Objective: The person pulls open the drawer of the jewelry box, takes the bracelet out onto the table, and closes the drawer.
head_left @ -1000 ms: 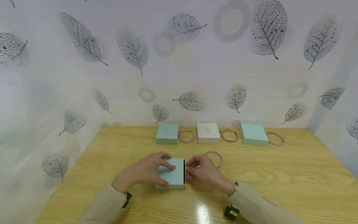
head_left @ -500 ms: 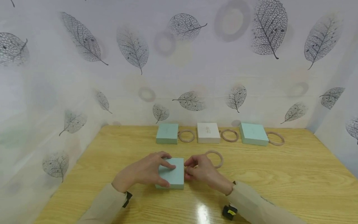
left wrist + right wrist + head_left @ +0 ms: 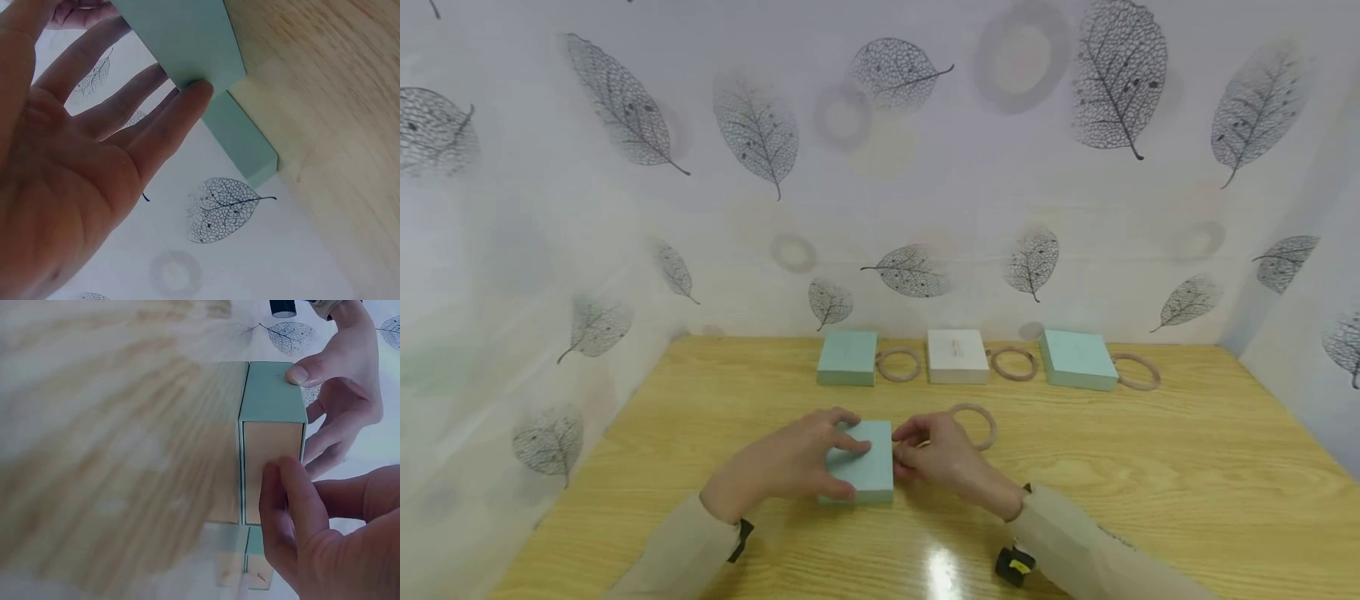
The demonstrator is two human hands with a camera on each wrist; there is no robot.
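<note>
A mint-green drawer box (image 3: 871, 467) lies flat on the table in front of me. My left hand (image 3: 790, 458) holds it across its width, thumb on the near side and other fingertips at the far edge. In the left wrist view, the little finger touches the box (image 3: 187, 37). My right hand (image 3: 951, 458) is at the box's right end. The right wrist view shows its fingertips pressed against the pale drawer front (image 3: 269, 440), which sits flush inside the green sleeve. A pinkish bangle (image 3: 976, 407) lies just behind the right hand, partly covered by it.
Along the back of the wooden table (image 3: 722, 392) stand a green box (image 3: 847, 357), a white box (image 3: 957, 355) and another green box (image 3: 1078, 358). Each has a bangle (image 3: 898, 379) at its right. A leaf-printed cloth (image 3: 925, 192) hangs behind.
One second ago a dark gap showed at the box's right end, with the drawer slightly out. My right hand moved slightly left; the drawer slid in and the gap closed.
</note>
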